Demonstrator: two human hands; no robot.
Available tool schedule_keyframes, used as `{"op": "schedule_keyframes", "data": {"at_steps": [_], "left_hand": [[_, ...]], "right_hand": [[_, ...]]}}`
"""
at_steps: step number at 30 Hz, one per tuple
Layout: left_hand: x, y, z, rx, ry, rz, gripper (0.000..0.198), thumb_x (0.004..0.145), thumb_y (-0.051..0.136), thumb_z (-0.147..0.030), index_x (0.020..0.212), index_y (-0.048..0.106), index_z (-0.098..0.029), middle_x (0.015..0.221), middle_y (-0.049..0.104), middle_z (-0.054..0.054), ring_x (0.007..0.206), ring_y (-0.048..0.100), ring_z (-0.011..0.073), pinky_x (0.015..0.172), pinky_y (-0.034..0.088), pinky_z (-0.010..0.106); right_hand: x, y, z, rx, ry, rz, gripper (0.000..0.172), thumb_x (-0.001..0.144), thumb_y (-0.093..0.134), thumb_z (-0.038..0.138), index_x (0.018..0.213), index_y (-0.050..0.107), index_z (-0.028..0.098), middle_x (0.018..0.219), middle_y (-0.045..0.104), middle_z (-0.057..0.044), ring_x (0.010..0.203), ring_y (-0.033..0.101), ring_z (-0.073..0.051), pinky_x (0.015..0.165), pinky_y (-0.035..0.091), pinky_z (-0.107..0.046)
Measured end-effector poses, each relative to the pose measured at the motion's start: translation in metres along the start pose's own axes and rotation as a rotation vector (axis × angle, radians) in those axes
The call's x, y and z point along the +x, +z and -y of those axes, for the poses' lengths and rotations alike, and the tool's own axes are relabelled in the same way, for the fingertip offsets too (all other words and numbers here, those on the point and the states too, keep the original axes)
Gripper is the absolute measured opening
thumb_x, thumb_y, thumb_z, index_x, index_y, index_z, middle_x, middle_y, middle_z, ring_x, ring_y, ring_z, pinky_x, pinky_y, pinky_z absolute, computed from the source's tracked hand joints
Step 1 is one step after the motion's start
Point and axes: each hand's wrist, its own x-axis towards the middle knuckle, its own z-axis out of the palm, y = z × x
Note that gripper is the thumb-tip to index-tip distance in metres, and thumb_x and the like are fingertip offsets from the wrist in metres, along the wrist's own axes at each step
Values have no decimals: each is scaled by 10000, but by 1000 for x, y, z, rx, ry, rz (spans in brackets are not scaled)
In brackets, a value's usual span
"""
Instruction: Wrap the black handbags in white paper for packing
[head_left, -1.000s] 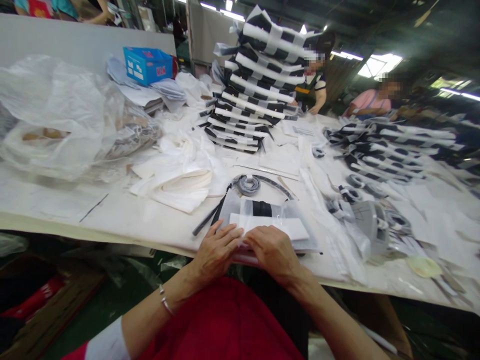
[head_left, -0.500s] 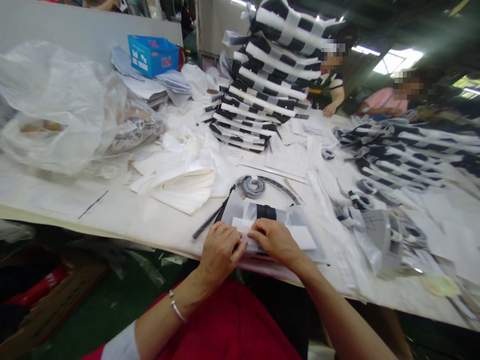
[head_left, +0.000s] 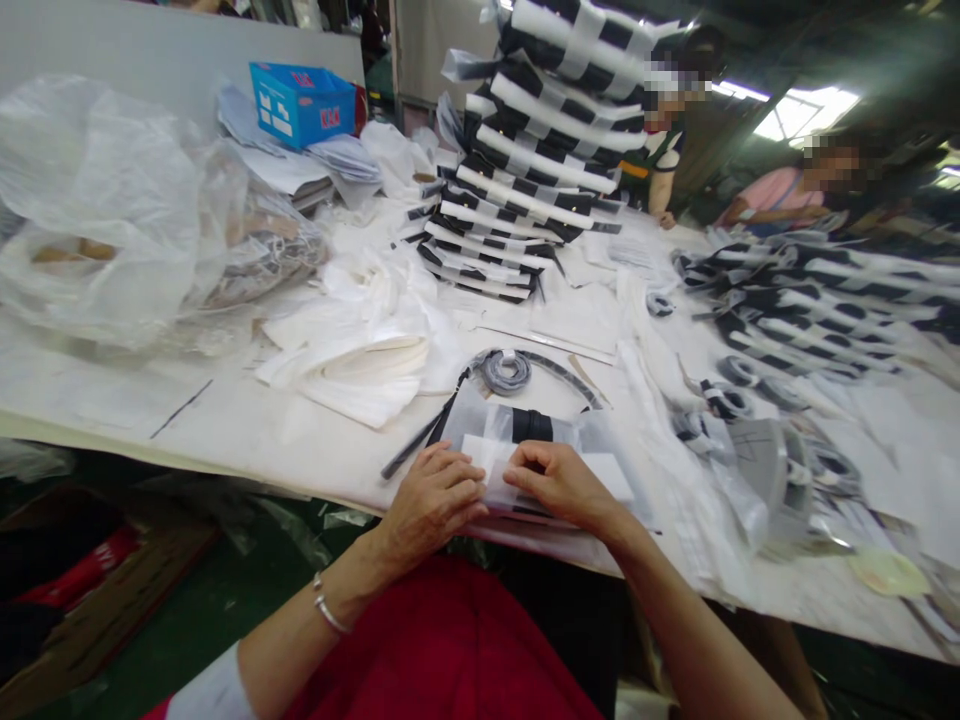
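Note:
A clear plastic bag (head_left: pixel 592 440) holding a folded black and white item lies at the near edge of the white table (head_left: pixel 225 420). My left hand (head_left: pixel 431 500) rests on the bag's near left part, fingers curled and pressing down on it. Beside it, my right hand (head_left: pixel 559 483) pinches the bag's near edge next to a white card inside. The fingertips of both hands almost meet. A coiled grey strap (head_left: pixel 504 371) lies just beyond the bag.
A tall stack of bagged black and white items (head_left: pixel 536 160) rises at the middle back, and more lie spread at the right (head_left: pixel 810 300). Large crumpled plastic bags (head_left: pixel 112 210) fill the left. A blue box (head_left: pixel 301 100) sits far left. Two people work across the table.
Both hands slid slightly forward over the bag, away from the table edge. My right hand's fingers went from lying flat to pinching the bag's edge.

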Motion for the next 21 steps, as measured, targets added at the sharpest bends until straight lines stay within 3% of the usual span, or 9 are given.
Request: {"op": "schedule_keyframes", "data": {"at_steps": [3,10,21], "left_hand": [[1,-1,2,-23,12,-3,92,882,691,-328,884,658,-243,986,727,-8,997,622,180,1056,384,399],[9,-7,7,17,39,130,167,857,714,-387,903,633,-247,959,691,-24,963,613,172,1122,316,429],[9,-10,7,-30,6,102,169,873,692,-376,833,609,-234,906,683,-20,946,616,162,1108,344,410]], "right_hand": [[2,1,1,-28,17,-13,188,827,612,281,670,614,178,646,590,31,637,521,-124,601,357,-227],[3,2,0,-68,12,-26,193,836,615,292,679,636,182,673,622,31,654,543,-126,613,361,-228],[15,7,4,-223,119,-30,168,816,638,325,706,667,202,667,631,40,641,540,-124,590,312,-235]]}}
